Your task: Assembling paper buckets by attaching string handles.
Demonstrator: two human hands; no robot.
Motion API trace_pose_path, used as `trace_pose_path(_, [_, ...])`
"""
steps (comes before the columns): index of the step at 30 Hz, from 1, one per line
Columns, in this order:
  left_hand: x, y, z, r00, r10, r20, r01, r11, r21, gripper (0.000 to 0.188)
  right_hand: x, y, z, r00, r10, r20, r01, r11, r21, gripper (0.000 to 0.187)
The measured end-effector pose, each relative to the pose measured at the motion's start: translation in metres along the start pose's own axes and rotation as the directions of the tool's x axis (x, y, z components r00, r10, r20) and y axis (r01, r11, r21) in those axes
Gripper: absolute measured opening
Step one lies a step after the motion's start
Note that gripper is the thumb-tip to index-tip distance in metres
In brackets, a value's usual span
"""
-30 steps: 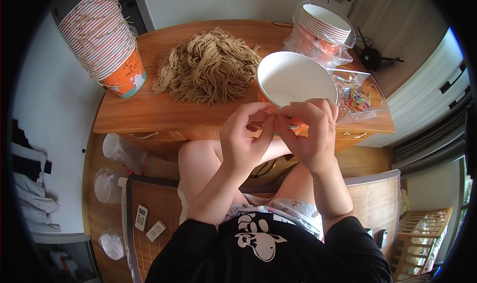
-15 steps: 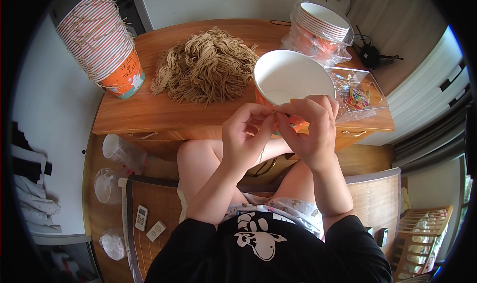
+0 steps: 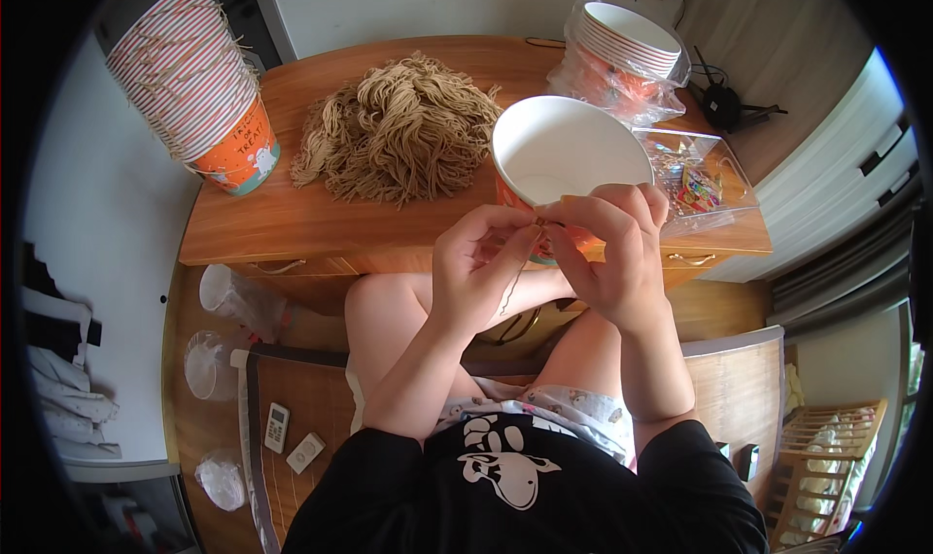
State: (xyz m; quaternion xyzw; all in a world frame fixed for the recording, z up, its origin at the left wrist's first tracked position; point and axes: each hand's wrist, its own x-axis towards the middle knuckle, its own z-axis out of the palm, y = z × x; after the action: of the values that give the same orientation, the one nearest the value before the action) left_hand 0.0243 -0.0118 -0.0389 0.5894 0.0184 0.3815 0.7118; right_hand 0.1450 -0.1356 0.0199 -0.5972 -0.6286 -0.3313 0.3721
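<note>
My left hand (image 3: pixel 473 267) and my right hand (image 3: pixel 614 253) meet fingertip to fingertip at the near side of a white-lined orange paper bucket (image 3: pixel 564 146). Both pinch a thin string (image 3: pixel 506 296), whose loose end dangles beneath my left fingers. The bit between the fingertips is too small to make out clearly. The bucket tilts toward me at the table's front edge, its near side partly covered by my right hand. Left of it lies a heap of tan strings (image 3: pixel 408 131).
A tall stack of striped orange buckets (image 3: pixel 185 78) stands at the table's left end. Behind the single bucket are nested buckets in clear plastic (image 3: pixel 627 58). A clear box (image 3: pixel 709 180) holds small colourful packets. Two remotes (image 3: pixel 278 428) lie on the seat to my left.
My fingertips stay together, with the right fingers shifting slightly. More of the dangling string shows below my left hand. The rest looks the same apart from a slight view shift.
</note>
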Motion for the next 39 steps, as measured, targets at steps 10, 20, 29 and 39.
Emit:
trace_pose_path(10, [-0.0013,0.0053,0.0024,0.999,-0.013,-0.038,0.015,0.999,0.04,0.016,-0.0024,0.005,0.0047,0.985,-0.167,-0.032,0.16,0.972,-0.171,0.049])
trace_pose_path(20, [-0.0009,0.0026,0.0021,0.999,0.005,-0.044,-0.004,1.0,0.03,0.016,-0.0024,0.0045,0.0067,0.994,-0.088,-0.071,0.082,0.993,-0.09,0.053])
trace_pose_path(29, [-0.0008,0.0008,0.0039,0.999,0.027,-0.041,-0.026,0.999,0.028,0.013,-0.0008,0.0042,0.0005,0.994,-0.11,0.017,0.112,0.99,-0.09,0.05])
trace_pose_path(39, [0.0002,-0.0005,0.004,0.999,0.034,-0.031,-0.033,0.999,0.039,0.015,-0.004,0.0046,0.0021,0.999,-0.038,-0.039,0.036,0.998,-0.053,0.048])
